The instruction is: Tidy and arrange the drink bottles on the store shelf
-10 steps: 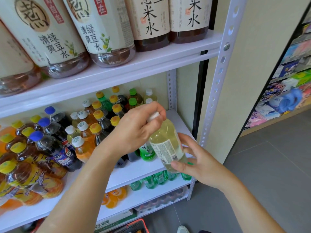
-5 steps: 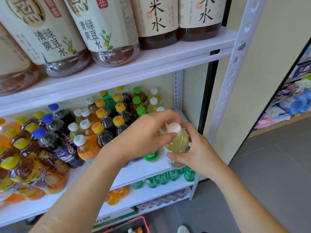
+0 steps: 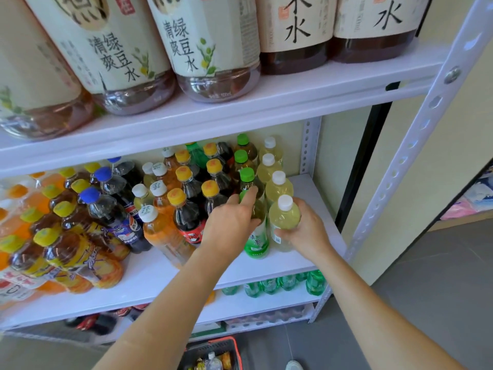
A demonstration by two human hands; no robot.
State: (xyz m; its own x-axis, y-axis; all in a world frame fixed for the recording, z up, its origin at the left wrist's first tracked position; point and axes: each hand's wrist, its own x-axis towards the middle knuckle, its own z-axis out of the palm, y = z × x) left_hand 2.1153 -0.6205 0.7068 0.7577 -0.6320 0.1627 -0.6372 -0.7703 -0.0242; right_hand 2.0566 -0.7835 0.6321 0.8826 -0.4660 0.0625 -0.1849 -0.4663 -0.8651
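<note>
Noted at the front right of the middle shelf (image 3: 266, 265): pale bottle (image 3: 284, 218), white cap, base on the board, long axis vertical, cap up. Held by right hand (image 3: 306, 233), fingers curled round the body from the right side, below the shoulder. Stands at the head of a row of like bottles (image 3: 278, 182) running back to the wall, which closes off the rear.

Just left and touching or nearly so: green-label bottle (image 3: 256, 243), upright, closing off that side. Covered at the top by left hand (image 3: 229, 225), fingers stretched out rather than curled, index laid up across the green cap; no grip seen.

Further left, packed close: yellow-capped cola bottles (image 3: 186, 209), orange drink (image 3: 157, 231), blue-capped Pepsi (image 3: 120, 217).

Overhead: upper shelf (image 3: 293, 89) carrying large bottles (image 3: 213, 49). To the right, near the right hand but apart: perforated post (image 3: 416, 145).

Below: green bottles (image 3: 269, 285) on the lower shelf. On the floor (image 3: 426, 289): basket (image 3: 213, 351) with goods, contents too small to identify.
</note>
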